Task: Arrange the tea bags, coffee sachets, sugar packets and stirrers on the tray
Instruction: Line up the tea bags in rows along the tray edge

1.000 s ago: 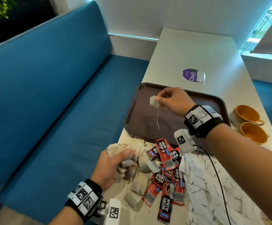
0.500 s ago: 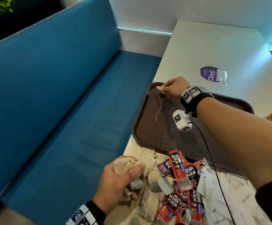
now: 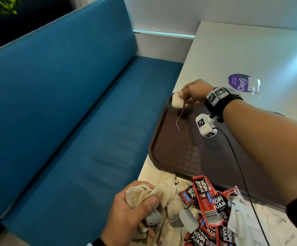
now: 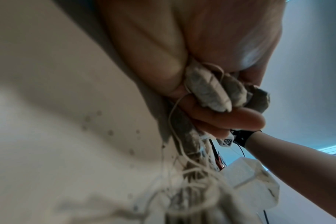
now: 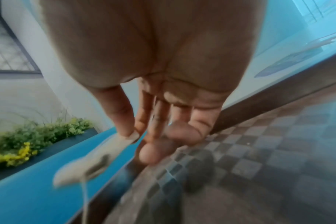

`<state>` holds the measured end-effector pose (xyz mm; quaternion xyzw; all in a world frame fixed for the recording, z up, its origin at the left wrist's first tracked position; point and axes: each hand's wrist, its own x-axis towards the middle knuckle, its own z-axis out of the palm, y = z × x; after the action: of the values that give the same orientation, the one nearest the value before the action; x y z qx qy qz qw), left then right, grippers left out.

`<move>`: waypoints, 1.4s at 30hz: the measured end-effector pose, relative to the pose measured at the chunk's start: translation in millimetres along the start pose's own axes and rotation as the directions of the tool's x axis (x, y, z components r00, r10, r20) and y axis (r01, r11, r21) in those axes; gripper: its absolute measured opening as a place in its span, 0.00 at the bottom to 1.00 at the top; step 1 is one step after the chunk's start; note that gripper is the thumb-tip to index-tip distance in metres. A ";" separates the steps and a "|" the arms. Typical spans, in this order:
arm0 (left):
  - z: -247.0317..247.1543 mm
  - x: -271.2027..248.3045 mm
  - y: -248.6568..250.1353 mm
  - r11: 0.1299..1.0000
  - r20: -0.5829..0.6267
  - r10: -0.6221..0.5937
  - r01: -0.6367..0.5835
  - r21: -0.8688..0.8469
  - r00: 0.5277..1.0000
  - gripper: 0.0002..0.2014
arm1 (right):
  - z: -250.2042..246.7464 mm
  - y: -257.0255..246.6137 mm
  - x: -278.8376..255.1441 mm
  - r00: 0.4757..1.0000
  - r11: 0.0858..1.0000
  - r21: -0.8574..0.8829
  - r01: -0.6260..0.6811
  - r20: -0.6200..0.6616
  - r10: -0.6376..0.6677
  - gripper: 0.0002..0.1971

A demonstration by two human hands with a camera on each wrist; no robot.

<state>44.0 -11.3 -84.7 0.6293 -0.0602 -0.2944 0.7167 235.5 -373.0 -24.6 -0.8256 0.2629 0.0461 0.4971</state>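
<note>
My right hand hovers over the far left corner of the brown tray and pinches a small white tea bag, whose string dangles above the tray floor. In the right wrist view the thumb and fingertips hold the blurred tea bag by its top edge. At the table's near edge my left hand grips a crumpled bunch of tea bags, seen close between its curled fingers. Red coffee sachets and white sugar packets lie heaped in front of the tray. No stirrers are visible.
A blue bench seat runs along the left, right beside the white table. A purple sticker and a clear wrapper lie beyond the tray. The right wrist's cable hangs across the tray.
My right hand has carried the tea bag from the tray's middle to its far left corner and lower. The left hand keeps its grip on the bunch.
</note>
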 end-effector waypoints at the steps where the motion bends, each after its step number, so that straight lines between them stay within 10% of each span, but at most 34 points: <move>1: 0.2 -0.4 0.2 1.000 0.003 -0.006 0.006 -0.010 1.000 0.22 | 0.3 3.3 3.0 0.999 0.999 -0.033 0.015 -0.044 -0.017 0.02; 20: 0.5 -1.0 -1.6 0.996 0.009 0.011 -0.010 -0.087 1.000 0.20 | 1.7 2.5 8.6 0.952 0.975 -0.201 0.098 -0.266 -0.151 0.15; 34: 2.4 -6.1 -0.8 0.976 0.045 0.020 -0.010 -0.216 0.999 0.13 | 52.0 -16.1 -241.2 0.866 0.880 -0.215 0.424 0.380 -0.325 0.06; 42: 4.2 -8.5 -0.2 0.979 0.041 0.054 -0.045 -0.201 0.998 0.13 | 90.2 26.5 -268.5 0.942 0.945 -0.223 0.238 0.289 -0.168 0.13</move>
<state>35.1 -10.7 -81.6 0.5457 -0.0624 -0.2954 0.7817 9.3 -202.2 -0.4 -0.8916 0.0984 0.1382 0.4198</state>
